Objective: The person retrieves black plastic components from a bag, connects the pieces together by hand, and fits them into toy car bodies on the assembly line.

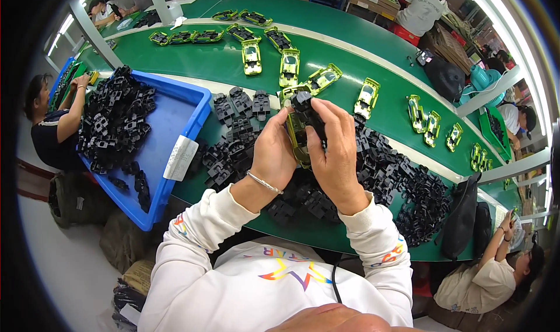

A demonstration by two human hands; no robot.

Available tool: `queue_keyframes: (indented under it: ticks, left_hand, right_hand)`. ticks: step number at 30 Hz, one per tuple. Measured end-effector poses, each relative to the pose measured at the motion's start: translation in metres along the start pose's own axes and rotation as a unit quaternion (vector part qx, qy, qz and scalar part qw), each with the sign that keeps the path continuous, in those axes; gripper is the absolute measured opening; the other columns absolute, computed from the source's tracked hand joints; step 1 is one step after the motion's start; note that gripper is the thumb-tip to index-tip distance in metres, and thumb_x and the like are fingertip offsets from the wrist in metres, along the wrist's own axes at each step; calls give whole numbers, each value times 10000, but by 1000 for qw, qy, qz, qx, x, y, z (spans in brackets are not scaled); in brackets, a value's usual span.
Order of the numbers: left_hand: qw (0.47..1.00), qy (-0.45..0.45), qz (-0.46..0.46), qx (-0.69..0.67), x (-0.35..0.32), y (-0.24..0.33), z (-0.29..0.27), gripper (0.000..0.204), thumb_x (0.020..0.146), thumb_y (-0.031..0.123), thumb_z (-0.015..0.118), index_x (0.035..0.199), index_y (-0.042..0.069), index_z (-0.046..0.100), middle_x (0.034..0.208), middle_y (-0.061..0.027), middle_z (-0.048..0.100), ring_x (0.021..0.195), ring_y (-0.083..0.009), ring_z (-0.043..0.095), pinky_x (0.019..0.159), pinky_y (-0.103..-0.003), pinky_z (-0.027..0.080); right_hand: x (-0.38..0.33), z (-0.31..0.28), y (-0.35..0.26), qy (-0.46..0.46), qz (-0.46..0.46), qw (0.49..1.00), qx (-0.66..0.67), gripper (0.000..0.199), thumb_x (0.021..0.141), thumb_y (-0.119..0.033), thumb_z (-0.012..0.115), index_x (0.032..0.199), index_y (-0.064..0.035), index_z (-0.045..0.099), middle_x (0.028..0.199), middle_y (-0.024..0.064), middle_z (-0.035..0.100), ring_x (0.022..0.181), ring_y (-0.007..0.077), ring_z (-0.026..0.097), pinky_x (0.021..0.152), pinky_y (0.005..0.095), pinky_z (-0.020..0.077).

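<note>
White sleeves reach up from the lower edge. Both hands meet above a green table: the left hand cups a yellow-green toy car body, largely hidden between the palms, while the right hand pinches a black plastic part onto it. Loose black parts surround them; a blue bin sits left.

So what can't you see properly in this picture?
Head view only:
- Toy car body: mostly covered by the left hand and right hand.
- How the black part joins it: hidden behind the fingers.
- Far end of the green belt: cars there too small and bent by the lens.
- Blue bin: its floor lies under heaped black parts.
</note>
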State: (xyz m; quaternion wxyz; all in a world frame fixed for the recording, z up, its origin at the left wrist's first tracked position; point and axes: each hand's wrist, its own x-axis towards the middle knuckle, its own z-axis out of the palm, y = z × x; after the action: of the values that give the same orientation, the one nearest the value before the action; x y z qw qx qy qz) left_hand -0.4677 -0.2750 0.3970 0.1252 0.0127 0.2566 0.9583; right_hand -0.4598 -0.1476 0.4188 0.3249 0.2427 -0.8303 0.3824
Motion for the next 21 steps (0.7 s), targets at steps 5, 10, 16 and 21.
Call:
queue_keyframes:
  ticks: [5, 10, 16, 21]
  left_hand:
    - [999, 27, 38, -3, -8, -4, 15, 340, 1021, 294, 396, 1201, 57, 561, 1127, -58, 631, 1073, -177, 589, 972, -347, 449]
    - [998, 16, 57, 9, -10, -5, 10, 342, 1024, 290, 377, 1198, 58, 559, 1150, -62, 616, 1088, -174, 573, 974, -342, 437]
    - [998, 4, 65, -22, -13, -19, 1, 385, 1056, 323, 321, 1213, 54, 548, 1164, -66, 605, 1101, -180, 559, 986, -342, 423]
    - [999, -21, 49, 6, -17, -21, -6, 449, 1064, 353, 298, 1281, 26, 517, 1251, -103, 576, 1164, -204, 540, 1030, -348, 403]
  right_hand:
    - [-7, 1, -7, 19, -22, 999, -36, 317, 841, -86, 700, 1140, -40, 604, 1233, 160, 570, 1082, 347, 552, 907, 422, 466]
    - [-14, 3, -9, 35, -27, 999, -1, 293, 864, -98, 687, 1141, -44, 606, 1229, 150, 569, 1064, 345, 554, 887, 415, 470]
    - [-17, 10, -13, 48, 12, 999, 0, 286, 869, -102, 681, 1142, -54, 609, 1210, 137, 578, 1083, 324, 528, 925, 409, 422]
    - [-20, 11, -11, 53, 5, 999, -7, 309, 825, -62, 696, 1127, -77, 629, 1185, 110, 592, 1090, 312, 508, 952, 400, 381]
